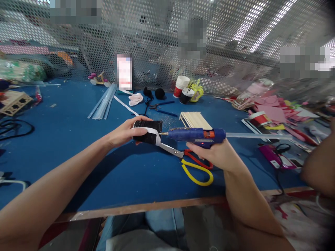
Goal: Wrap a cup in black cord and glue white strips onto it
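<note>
My left hand (123, 134) is closed around a black cup-like piece (150, 124) lying on its side above the table. A white ribbon (158, 138) runs across the black surface under my thumb and hangs over the right side. In my right hand (222, 153) is a blue hot glue gun (185, 134), its metal nozzle pointing left, at or very near the ribbon. A clear glue stick (256, 136) sticks out of the gun's rear. Scissors (177, 152) with red and yellow handles lie below the gun.
Behind my hands are pliers (164, 112), clear glue sticks (101, 104), paper cups (182, 83) and a phone (125, 73) propped against the mesh. A stack of wooden sticks (197, 120) lies beyond the gun. Another person's arm (319, 164) is at right.
</note>
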`<action>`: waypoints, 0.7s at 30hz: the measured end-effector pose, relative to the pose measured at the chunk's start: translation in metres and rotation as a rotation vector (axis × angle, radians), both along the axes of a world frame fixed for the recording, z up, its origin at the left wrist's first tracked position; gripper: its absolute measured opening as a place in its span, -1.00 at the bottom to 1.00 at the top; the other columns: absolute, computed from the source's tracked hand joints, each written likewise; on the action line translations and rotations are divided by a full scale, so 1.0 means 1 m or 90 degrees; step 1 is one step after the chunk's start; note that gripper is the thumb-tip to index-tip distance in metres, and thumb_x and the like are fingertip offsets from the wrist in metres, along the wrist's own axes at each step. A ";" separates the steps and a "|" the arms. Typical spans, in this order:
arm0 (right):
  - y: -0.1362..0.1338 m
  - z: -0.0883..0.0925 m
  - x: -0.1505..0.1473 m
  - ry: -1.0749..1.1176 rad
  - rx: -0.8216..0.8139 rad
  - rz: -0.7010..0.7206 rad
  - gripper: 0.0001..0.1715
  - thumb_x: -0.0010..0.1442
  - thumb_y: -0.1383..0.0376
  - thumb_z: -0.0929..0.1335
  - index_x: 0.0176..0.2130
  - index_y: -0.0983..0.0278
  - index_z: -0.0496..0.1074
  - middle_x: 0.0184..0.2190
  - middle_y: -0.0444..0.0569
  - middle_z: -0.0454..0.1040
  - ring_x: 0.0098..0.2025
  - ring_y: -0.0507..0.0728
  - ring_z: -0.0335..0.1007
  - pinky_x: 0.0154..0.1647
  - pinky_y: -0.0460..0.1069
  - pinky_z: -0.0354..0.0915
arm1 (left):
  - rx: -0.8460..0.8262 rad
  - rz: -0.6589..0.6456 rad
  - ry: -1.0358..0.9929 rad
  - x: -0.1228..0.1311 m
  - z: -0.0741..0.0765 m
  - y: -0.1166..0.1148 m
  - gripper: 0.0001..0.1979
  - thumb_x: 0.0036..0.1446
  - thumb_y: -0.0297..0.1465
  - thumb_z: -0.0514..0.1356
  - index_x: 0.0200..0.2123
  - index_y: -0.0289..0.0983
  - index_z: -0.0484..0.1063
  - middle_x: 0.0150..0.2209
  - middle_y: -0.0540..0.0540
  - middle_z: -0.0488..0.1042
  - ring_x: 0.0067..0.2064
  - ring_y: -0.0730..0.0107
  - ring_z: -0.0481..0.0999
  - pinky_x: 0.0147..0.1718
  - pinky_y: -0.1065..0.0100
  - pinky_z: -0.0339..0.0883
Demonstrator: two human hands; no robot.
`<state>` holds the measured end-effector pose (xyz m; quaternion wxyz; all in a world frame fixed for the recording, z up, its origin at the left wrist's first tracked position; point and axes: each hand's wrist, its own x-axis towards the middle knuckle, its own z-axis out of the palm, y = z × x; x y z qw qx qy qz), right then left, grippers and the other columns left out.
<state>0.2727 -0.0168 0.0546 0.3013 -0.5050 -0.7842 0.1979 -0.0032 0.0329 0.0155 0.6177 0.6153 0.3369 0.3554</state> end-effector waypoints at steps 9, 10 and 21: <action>0.001 0.004 -0.001 0.019 -0.001 0.005 -0.64 0.04 0.22 0.38 -0.69 0.19 0.24 -0.77 -0.17 0.27 -0.56 0.08 0.36 -0.60 -0.05 0.25 | 0.062 -0.009 0.030 -0.003 -0.001 0.002 -0.48 -0.05 -0.24 0.25 0.00 -0.27 0.29 -0.25 -0.11 0.41 -0.41 0.46 0.37 -0.59 0.51 0.31; 0.001 0.004 -0.002 0.025 -0.003 0.002 -0.64 0.04 0.22 0.38 -0.68 0.20 0.24 -0.77 -0.18 0.27 -0.57 0.07 0.35 -0.60 -0.06 0.25 | 0.068 -0.010 0.038 -0.003 0.000 0.001 -0.47 -0.05 -0.24 0.25 0.01 -0.26 0.28 -0.24 -0.11 0.40 -0.40 0.46 0.36 -0.58 0.51 0.32; 0.012 -0.001 0.000 0.081 -0.067 -0.043 -0.72 0.06 0.18 0.37 -0.56 0.29 0.35 -0.76 -0.21 0.29 -0.70 -0.03 0.20 -0.60 -0.07 0.25 | 0.131 -0.026 0.107 -0.004 0.002 0.001 -0.45 -0.06 -0.25 0.26 0.03 -0.22 0.28 -0.23 -0.10 0.43 -0.38 0.45 0.38 -0.52 0.50 0.31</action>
